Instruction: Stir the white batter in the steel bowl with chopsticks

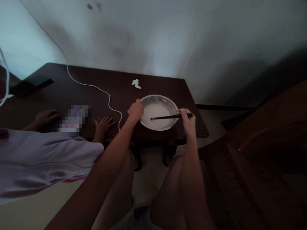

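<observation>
A round metal basin [174, 105] stands near the right end of the dark table, with a whitish substance [157, 111] in its bottom. My left hand [136, 111] is closed on the basin's left rim. In my right hand [187, 119], at the basin's right edge, are dark chopsticks [168, 117]. They reach over the rim and slant leftward, their tips at the white contents. Whether the tips dip in or rest on the surface is hard to tell.
On the brown table [158, 83] lie a crumpled white tissue [136, 84], a white cable [96, 87] and a dark flat device [33, 84]. Another person's sleeve [48, 159] and hand [103, 126] are at left, beside a blurred-out item [74, 118]. A wall [148, 38] rises behind.
</observation>
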Motion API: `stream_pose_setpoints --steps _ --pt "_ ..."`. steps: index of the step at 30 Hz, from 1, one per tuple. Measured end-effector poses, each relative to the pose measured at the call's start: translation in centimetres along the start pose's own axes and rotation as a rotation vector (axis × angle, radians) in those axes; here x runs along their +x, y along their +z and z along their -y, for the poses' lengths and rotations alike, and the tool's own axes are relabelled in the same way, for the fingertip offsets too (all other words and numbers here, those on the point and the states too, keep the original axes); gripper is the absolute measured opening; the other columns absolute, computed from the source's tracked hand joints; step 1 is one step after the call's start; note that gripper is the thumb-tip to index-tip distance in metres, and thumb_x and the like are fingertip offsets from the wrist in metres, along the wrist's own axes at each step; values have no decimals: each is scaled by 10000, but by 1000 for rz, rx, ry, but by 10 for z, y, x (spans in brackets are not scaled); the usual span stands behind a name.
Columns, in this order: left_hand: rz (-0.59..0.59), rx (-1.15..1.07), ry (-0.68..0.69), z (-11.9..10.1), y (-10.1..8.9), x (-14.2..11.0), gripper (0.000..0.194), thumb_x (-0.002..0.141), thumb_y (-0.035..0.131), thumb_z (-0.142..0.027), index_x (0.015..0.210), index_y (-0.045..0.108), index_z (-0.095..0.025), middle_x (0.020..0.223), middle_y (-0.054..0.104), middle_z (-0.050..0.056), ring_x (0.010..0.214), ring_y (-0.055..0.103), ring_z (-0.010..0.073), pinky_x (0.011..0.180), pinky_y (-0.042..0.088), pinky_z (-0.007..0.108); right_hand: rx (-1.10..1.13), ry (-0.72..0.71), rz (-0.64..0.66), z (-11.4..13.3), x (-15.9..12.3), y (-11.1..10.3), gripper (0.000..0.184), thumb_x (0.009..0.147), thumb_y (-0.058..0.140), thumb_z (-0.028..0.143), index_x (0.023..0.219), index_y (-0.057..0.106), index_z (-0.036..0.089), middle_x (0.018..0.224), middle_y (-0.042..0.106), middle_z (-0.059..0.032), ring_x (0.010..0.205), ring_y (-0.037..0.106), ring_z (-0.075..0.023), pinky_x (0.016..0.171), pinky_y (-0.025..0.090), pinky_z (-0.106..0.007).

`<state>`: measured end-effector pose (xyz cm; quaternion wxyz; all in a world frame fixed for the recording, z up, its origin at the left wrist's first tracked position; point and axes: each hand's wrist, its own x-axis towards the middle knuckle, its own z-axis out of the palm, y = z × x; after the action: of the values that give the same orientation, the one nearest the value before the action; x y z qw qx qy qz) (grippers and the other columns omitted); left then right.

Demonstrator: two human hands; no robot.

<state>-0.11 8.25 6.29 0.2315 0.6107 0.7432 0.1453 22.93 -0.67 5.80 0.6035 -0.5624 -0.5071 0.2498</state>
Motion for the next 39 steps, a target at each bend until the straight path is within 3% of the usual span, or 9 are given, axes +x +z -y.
stream_pose_setpoints --steps 3,7,13,19,25,31,34,37,39 --pt "-3 0 -4 0 1 1 416 994 273 -328 1320 522 -258 1283 646 217 1196 624 366 961 469 518 -35 -35 -64 -1 3 3 335 857 567 497 749 691 205 746 729 -20 794 682 -173 799 497 -310" --pt "-9 1 -8 -1 3 2 418 992 272 -313 1323 517 -239 1278 651 214 1182 632 371 956 473 522 4 39 -253 -9 7 -2 387 872 519 533 702 641 207 594 655 17 604 638 -156 692 482 -305" --pt "-14 8 -6 0 4 4 412 990 276 -305 1315 520 -239 1280 650 212 1186 629 372 944 479 521 7 -44 26 -6 4 6 347 865 570 528 767 690 218 717 723 -6 793 680 -172 820 501 -320" --pt "-12 2 -6 -1 5 3 415 990 279 -307 1321 521 -237 1271 657 212 1174 637 369 941 486 518 7 -32 -266 -9 8 -2 394 874 532 546 692 627 209 638 666 12 627 638 -148 712 486 -306" --pt "-23 0 4 0 4 1 418 991 274 -309 1325 516 -233 1276 652 216 1173 635 366 948 485 524 -11 -66 44 -1 1 7 345 869 567 524 768 685 217 693 712 -6 777 670 -169 793 503 -314" --pt "-12 -7 -5 0 5 2 413 990 285 -311 1329 513 -250 1279 659 200 1176 636 358 951 485 514 -36 -28 -258 -7 6 -2 406 883 522 538 663 618 210 607 652 13 635 632 -152 723 485 -307" --pt "-14 -9 -6 0 5 2 415 991 276 -316 1326 513 -254 1285 653 203 1185 630 361 955 480 519 12 9 -131 -6 3 -1 387 885 526 530 687 631 214 573 647 22 614 635 -153 727 490 -309" --pt "-16 -9 -10 0 5 2 425 991 265 -316 1330 510 -244 1286 649 211 1188 627 368 955 475 527 -4 -27 41 -1 0 5 348 875 558 512 752 682 210 722 728 -11 766 676 -166 805 500 -313" --pt "-16 -9 -10 0 5 2 424 990 268 -319 1331 510 -246 1281 652 207 1183 630 367 953 475 525 -30 -48 0 1 1 5 338 871 563 500 764 689 205 767 738 -23 803 679 -171 812 499 -313"
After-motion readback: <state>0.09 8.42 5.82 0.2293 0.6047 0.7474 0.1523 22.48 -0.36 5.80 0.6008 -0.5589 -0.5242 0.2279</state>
